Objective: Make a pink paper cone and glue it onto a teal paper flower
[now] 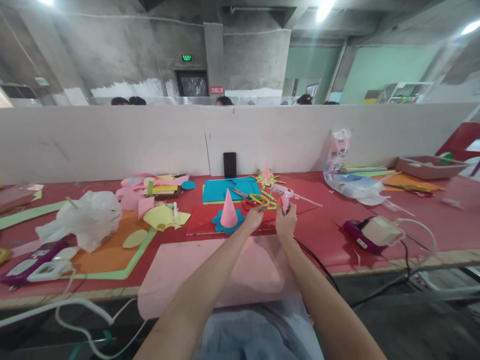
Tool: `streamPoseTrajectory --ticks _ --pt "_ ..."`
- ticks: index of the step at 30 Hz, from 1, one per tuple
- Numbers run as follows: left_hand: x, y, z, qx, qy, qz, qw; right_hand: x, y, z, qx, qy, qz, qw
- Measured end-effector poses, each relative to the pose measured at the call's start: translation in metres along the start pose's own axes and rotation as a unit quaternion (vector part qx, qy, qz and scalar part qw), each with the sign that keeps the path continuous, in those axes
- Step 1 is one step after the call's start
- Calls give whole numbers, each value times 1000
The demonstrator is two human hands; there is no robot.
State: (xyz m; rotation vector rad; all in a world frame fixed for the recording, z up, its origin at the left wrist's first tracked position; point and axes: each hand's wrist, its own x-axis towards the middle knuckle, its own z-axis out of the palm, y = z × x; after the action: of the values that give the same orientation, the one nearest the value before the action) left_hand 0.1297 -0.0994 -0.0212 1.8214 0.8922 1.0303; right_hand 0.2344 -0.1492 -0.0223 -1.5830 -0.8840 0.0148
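My right hand [286,221] is wrapped round a pink and white hot glue gun [285,195], its nozzle to the left and a clear glue stick poking out to the right. Close beside it, my left hand [255,219] has its fingers pinched together; what they hold is too small to make out. Left of that hand, a pink paper cone [228,212] stands upright on a blue flower-shaped piece [217,223]. Scissors with red and yellow handles [258,198] lie just beyond my left hand. Further back is another pink cone [266,170] with yellow-green strips around its base.
Pink sheet [176,270] hangs over the table's front edge. Blue sheets [215,191] and a black phone-like slab [230,165] are ahead. Paper scraps, a crumpled white bag [88,217] and a power strip [35,262] lie left; another strip [362,237] and plastic packaging [352,185] right.
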Motion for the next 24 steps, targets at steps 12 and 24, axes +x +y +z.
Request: streamPoseTrajectory --ticks 12,24 --pt "-89 0 -93 152 196 71 966 -13 0 15 -77 -119 -71 987" --pt "-83 -3 -96 116 390 77 910 -43 -36 36 -284 -209 42 935"
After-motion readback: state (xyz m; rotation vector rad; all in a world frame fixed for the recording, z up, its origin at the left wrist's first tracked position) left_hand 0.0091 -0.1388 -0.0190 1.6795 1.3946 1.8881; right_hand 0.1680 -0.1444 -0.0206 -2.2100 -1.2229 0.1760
